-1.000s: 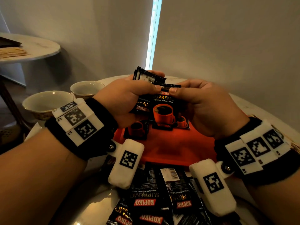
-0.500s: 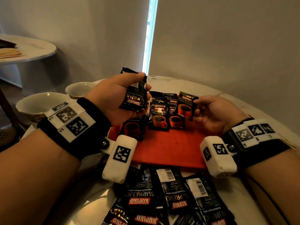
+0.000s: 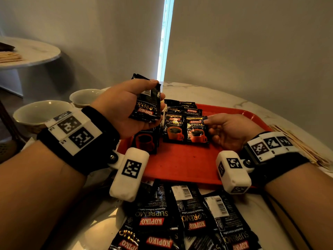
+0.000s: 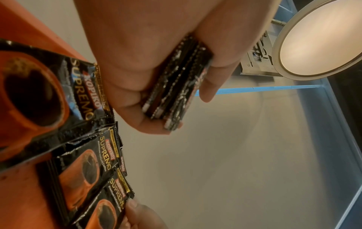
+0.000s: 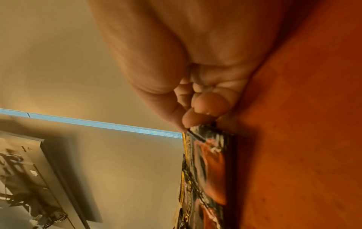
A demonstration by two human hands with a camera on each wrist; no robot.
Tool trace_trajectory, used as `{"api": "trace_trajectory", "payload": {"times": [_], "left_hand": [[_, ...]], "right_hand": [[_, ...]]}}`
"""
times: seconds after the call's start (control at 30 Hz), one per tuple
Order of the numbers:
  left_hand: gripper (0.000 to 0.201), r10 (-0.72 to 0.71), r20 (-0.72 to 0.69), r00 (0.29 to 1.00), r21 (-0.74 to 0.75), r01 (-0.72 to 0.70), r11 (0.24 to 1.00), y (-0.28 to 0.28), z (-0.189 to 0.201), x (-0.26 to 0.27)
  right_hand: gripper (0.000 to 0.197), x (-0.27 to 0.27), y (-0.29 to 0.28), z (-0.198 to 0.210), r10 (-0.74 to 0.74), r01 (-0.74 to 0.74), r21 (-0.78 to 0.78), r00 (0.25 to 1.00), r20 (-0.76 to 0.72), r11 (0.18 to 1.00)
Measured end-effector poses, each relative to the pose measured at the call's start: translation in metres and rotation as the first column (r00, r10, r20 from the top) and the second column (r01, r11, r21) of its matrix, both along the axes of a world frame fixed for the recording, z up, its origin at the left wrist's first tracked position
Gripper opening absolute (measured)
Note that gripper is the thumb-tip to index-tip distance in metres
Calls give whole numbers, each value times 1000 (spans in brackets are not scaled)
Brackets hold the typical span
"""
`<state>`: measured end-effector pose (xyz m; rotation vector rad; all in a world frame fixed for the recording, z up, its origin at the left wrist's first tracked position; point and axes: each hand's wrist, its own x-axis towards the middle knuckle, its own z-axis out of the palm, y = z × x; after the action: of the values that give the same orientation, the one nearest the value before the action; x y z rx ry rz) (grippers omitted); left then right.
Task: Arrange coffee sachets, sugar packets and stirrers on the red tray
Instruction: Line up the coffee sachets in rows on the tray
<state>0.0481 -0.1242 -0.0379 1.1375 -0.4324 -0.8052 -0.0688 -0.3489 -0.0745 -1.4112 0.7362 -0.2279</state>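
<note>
My left hand [image 3: 156, 94] hovers over the left of the red tray [image 3: 182, 166] and grips a small stack of black coffee sachets [image 3: 148, 104]; their edges show between thumb and fingers [image 4: 177, 80]. My right hand [image 3: 210, 124] pinches the top right corner of a coffee sachet [image 3: 197, 131] that lies flat on the tray beside another sachet [image 3: 173, 129]. The right wrist view shows the fingertips [image 5: 192, 120] on that sachet's edge [image 5: 209, 161]. More sachets [image 3: 181, 105] lie behind this row, and one [image 3: 145, 142] sits under my left hand.
Several loose coffee sachets [image 3: 182, 213] lie on the marble table in front of the tray. Wooden stirrers [image 3: 299, 147] lie right of the tray, behind my right wrist. Two empty bowls [image 3: 40, 111] [image 3: 84, 94] stand at the left. A second round table [image 3: 32, 53] stands far left.
My right hand took a sachet from the left hand's stack and lowered it flat onto the tray, at the right end of the row. The left hand kept its stack.
</note>
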Motion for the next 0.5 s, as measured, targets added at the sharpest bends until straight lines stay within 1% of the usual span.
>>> {"api": "trace_trajectory", "payload": {"times": [0.23,0.5], "left_hand": [[20,6,-3,1000,4,-6,1000,0,0,0],[22,4,-19,1000,10,-3,1000,0,0,3]], "right_hand": [[6,-2,2,2,-18,17,-19,1000,-4,1000],[9,-1,3,1,-25,25,-30,1000,-4,999]]}}
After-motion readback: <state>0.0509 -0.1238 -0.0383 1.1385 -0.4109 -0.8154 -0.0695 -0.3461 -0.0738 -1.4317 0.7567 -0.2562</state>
